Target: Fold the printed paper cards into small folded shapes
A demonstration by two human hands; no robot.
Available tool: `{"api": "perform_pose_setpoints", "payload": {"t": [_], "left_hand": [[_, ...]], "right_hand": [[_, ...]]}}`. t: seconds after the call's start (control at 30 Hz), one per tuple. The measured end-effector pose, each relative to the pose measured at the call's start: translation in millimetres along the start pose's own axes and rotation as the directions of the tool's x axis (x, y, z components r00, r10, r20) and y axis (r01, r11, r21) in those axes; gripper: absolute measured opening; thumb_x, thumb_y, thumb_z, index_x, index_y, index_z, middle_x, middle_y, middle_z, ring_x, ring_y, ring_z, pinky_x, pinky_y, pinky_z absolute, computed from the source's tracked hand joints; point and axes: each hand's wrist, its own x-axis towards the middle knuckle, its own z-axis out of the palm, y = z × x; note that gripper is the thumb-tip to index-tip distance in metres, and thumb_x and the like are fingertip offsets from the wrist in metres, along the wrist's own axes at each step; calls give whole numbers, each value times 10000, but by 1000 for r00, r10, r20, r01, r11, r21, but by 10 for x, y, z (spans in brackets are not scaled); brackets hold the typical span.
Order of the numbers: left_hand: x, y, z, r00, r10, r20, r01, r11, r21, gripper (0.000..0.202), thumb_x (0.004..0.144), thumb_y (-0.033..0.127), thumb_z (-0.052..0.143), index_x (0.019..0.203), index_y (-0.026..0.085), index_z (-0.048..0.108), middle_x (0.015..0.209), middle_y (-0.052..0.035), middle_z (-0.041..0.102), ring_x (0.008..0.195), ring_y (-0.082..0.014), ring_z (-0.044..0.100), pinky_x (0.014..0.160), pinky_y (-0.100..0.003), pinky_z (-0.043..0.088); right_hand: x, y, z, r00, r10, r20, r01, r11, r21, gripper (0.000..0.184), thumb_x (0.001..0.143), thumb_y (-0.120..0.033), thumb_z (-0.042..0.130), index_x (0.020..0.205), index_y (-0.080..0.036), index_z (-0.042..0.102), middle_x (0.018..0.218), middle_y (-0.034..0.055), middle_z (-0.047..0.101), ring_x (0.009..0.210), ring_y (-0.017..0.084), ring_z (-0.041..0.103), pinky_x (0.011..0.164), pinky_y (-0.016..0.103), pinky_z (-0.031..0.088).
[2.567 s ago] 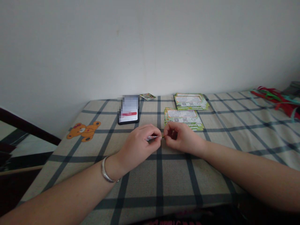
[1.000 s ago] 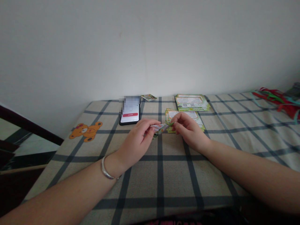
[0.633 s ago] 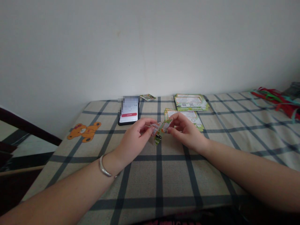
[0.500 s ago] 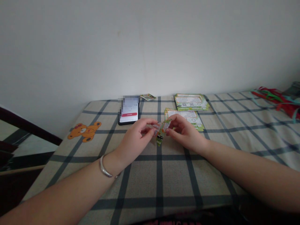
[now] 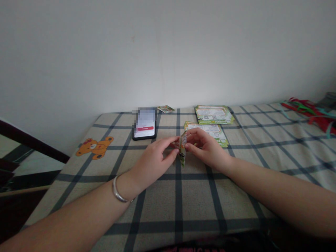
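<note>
Between my two hands, a small folded piece of printed green-and-white paper (image 5: pixel 183 148) stands nearly edge-on above the checked cloth. My left hand (image 5: pixel 159 154) pinches it from the left with thumb and fingers; a silver bangle (image 5: pixel 118 190) circles that wrist. From the right, my right hand (image 5: pixel 207 147) grips the same paper between thumb and curled fingers. Just behind my right hand lies a pile of printed green-and-white sheets (image 5: pixel 210 129), partly covered by the fingers. Farther back is a second pile of such sheets (image 5: pixel 214 114).
A phone (image 5: pixel 144 123) with a lit screen lies behind my left hand. Beside it rests another folded paper (image 5: pixel 166 109) near the wall. A teddy bear picture (image 5: pixel 95 147) is at the left. Red and green ribbons (image 5: pixel 312 113) lie at the far right.
The folded paper has turned from facing me at a slant to nearly edge-on and upright. My left hand has shifted slightly right, its fingers closer to my right hand.
</note>
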Motion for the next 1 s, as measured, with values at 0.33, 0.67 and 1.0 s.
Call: {"api": "perform_pose_setpoints", "payload": {"t": [0.33, 0.67, 1.0], "left_hand": [[-16, 3, 31, 996, -66, 51, 67, 998, -19, 535, 773, 267, 729, 1245, 200, 486, 1212, -81, 624, 1106, -226, 601, 977, -424, 480], [-30, -80, 88, 995, -86, 45, 93, 976, -199, 596, 766, 215, 736, 1255, 253, 397, 1188, -56, 616, 1135, -198, 584, 1016, -411, 434], [3, -110, 86, 990, -125, 68, 142, 902, -407, 475, 821, 165, 650, 1201, 235, 374, 1233, -81, 601, 1171, -190, 566, 1037, -415, 429]], "right_hand": [[-18, -61, 7, 1000, -26, 11, 27, 993, -118, 276, 820, -237, 655, 1064, -218, 529, 895, 21, 722, 750, 128, 679, 626, 243, 531], [-15, -79, -10, 991, -135, 25, 135, 929, -345, 268, 829, -253, 649, 1093, -205, 639, 989, 39, 699, 773, 121, 662, 640, 243, 532], [-23, -42, 14, 975, -224, -6, 196, 866, -460, 384, 827, -224, 603, 1209, -198, 621, 1202, 74, 652, 856, 146, 655, 677, 273, 554]]}}
